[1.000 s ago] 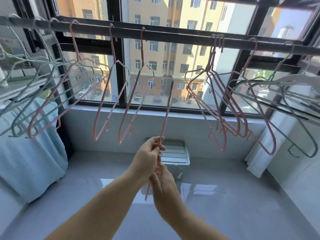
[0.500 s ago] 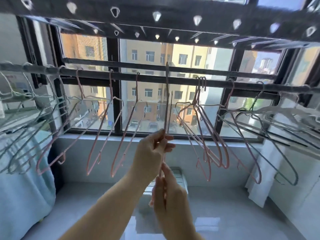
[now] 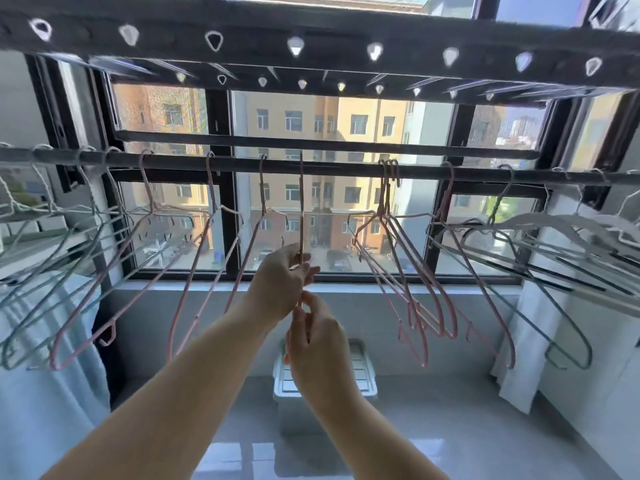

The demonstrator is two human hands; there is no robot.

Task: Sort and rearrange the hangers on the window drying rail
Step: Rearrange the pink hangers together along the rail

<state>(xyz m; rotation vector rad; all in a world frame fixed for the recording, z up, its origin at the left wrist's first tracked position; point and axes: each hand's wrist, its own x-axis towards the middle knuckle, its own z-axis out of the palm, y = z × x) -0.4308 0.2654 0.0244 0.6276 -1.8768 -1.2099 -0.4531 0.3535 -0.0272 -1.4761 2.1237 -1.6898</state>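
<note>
**Pink hanger held edge-on under the rail**

The left hand point(image 3: 282, 285) pinched the pink hanger point(image 3: 301, 216) partway up its frame, fingers curled round the wire. The right hand point(image 3: 320, 344) gripped its lower end just beneath. The hanger stood upright, its long axis vertical and seen edge-on, rising straight above both hands with its hook level with the rail point(image 3: 329, 167). Whether the hook sat over the rail could not be told. The left hand was the nearer to the rail, so the hooking would probably be steered from there, into the bare gap between neighbours.

Counted:
- One hanger was in hand.
- Three pink hangers point(image 3: 211, 188) hung singly to its left.
- To its right hung a bunch point(image 3: 387, 188) of what looked like three pink ones.
- Beyond that was a single pink hanger point(image 3: 446, 195).

The grey-green hangers point(image 3: 41, 271) at the left end and the pale hangers point(image 3: 554, 233) at the right overlapped too much to count.
</note>
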